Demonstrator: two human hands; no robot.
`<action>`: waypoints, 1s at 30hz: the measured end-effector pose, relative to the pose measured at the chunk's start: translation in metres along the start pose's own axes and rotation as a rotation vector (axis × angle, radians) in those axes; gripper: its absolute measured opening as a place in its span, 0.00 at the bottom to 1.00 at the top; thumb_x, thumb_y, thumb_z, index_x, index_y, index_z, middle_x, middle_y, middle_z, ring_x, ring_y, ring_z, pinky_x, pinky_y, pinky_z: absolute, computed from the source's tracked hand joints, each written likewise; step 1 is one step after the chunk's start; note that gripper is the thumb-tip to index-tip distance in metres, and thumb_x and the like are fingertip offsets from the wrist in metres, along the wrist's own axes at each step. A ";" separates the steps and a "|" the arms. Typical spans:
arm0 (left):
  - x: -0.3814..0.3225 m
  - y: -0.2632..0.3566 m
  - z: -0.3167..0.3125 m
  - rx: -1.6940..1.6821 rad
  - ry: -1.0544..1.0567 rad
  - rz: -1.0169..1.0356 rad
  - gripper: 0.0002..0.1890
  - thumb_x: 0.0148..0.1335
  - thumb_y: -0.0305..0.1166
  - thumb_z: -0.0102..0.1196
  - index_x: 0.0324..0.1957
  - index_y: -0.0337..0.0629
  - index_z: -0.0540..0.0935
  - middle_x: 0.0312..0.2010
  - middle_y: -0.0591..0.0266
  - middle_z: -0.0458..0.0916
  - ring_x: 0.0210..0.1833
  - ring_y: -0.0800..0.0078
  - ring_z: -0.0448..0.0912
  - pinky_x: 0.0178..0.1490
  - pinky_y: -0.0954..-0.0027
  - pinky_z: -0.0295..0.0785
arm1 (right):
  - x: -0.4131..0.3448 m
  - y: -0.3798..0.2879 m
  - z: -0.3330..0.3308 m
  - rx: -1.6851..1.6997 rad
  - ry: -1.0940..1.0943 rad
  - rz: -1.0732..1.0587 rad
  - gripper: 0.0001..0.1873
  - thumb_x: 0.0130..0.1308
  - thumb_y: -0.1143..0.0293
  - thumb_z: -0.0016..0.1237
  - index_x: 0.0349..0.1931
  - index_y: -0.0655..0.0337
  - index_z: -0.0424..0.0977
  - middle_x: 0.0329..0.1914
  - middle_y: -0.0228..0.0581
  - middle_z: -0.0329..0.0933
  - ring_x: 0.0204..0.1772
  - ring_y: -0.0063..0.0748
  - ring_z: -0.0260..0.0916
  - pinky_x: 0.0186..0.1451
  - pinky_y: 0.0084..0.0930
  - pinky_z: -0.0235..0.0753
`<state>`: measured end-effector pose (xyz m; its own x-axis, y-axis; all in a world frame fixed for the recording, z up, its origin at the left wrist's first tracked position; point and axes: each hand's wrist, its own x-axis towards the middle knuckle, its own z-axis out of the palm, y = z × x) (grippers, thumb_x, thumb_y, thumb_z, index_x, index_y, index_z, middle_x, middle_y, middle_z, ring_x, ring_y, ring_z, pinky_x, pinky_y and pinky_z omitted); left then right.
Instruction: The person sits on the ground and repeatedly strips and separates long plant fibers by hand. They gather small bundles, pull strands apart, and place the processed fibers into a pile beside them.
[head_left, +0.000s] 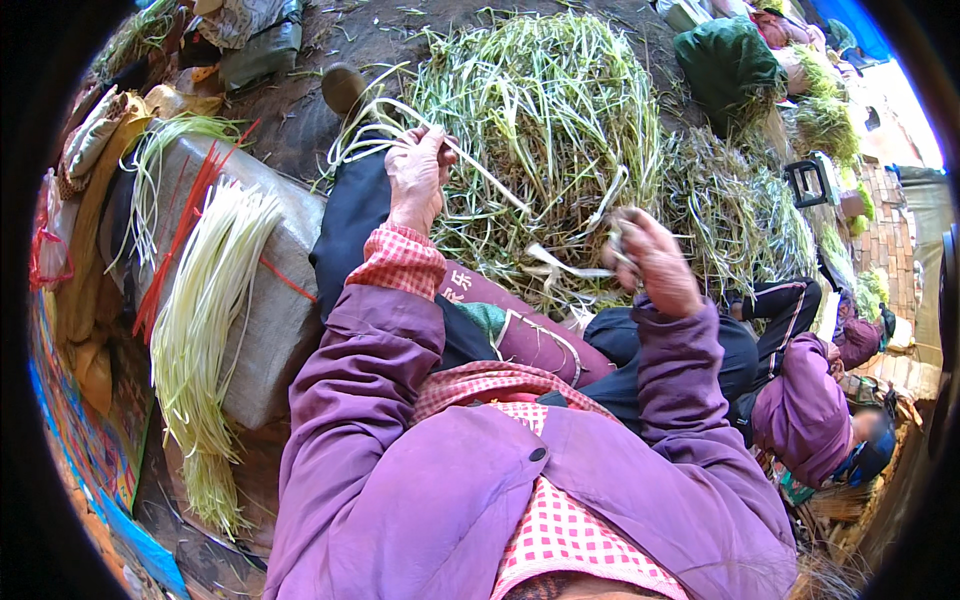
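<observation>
My left hand (420, 176) grips a few long pale stalks (487, 178). Their leafy ends loop out to the left, and one white end points down to the right. Apart from it, my right hand (656, 262) is blurred, its fingers curled together around a scrap of plant matter. A pale peeled strip (566, 262) extends left from near those fingers. Beyond both hands lies a large heap of green, grass-like stalks (540, 97), brown and tangled on its near side. Across my lap is a maroon apron-like cloth (540, 330) bearing writing.
At my left, a bundle of pale stalks (214, 300) and red ties (180, 232) lie over a grey wrapped block (277, 345). A person in purple (802, 409) sits to my right. Farther along are a dark green sack (727, 71) and a black-framed stool (810, 180).
</observation>
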<state>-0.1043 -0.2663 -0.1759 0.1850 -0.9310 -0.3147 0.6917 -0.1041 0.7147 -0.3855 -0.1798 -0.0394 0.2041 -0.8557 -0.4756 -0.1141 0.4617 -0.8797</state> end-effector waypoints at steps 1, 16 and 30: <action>-0.006 -0.002 0.008 0.053 0.057 0.003 0.04 0.63 0.30 0.53 0.38 0.42 0.73 0.25 0.62 0.81 0.18 0.83 0.74 0.13 0.85 0.56 | 0.008 0.002 0.012 -0.452 0.150 -0.068 0.23 0.67 0.58 0.47 0.53 0.66 0.64 0.32 0.38 0.75 0.22 0.21 0.70 0.21 0.15 0.69; -0.023 -0.001 0.028 0.111 -0.020 0.074 0.16 0.69 0.43 0.47 0.44 0.40 0.76 0.22 0.64 0.81 0.26 0.75 0.79 0.26 0.75 0.71 | 0.133 0.089 0.066 -0.576 -0.006 -0.146 0.07 0.63 0.67 0.50 0.39 0.53 0.79 0.27 0.33 0.78 0.29 0.20 0.70 0.35 0.23 0.71; -0.005 0.014 0.022 -0.337 -0.010 -0.060 0.10 0.66 0.40 0.51 0.45 0.50 0.72 0.17 0.67 0.72 0.11 0.81 0.60 0.14 0.77 0.53 | 0.195 0.084 -0.002 -0.482 0.377 -0.441 0.02 0.64 0.70 0.50 0.33 0.55 0.75 0.28 0.31 0.76 0.30 0.22 0.73 0.30 0.22 0.72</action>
<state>-0.1109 -0.2705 -0.1499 0.1311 -0.9304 -0.3423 0.8930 -0.0391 0.4483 -0.3569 -0.3078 -0.2059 -0.0072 -0.9995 0.0304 -0.5297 -0.0220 -0.8479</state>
